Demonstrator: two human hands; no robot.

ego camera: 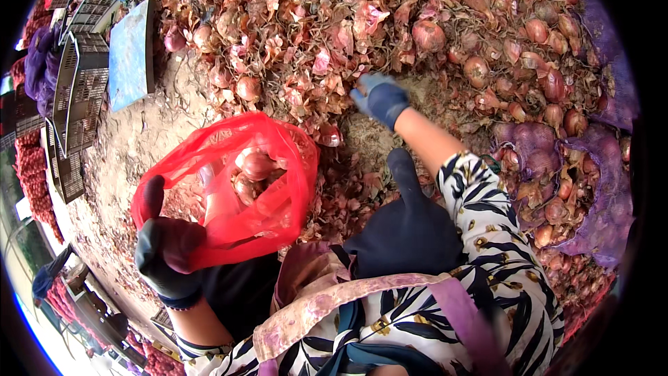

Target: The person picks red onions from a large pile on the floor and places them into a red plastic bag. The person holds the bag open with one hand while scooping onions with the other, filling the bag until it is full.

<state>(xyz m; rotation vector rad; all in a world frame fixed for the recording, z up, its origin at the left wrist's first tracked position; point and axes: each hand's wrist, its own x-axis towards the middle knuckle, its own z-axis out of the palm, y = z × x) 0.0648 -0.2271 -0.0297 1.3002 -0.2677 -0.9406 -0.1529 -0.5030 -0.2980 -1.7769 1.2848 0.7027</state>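
A red mesh bag [308, 167] hangs with its mouth wide, and several onions [257, 166] lie inside it. My left hand [169, 250], in a dark glove, grips the bag's rim at its lower left side. My right hand [378, 96], in a blue-grey glove, is stretched out over the lower edge of the onion pile [339, 47]. Its fingers are spread near loose dry skins, and no onion shows in it. A single red onion [249, 88] rests on the pile's edge above the bag.
Purple mesh sacks of onions [537, 149] lie at the right. At the left stand plastic crates [78, 94] beside a blue-white panel [131, 55], with stacked red sacks [36, 177] farther out. A person [47, 277] is at the far lower left. Onion skins litter the ground.
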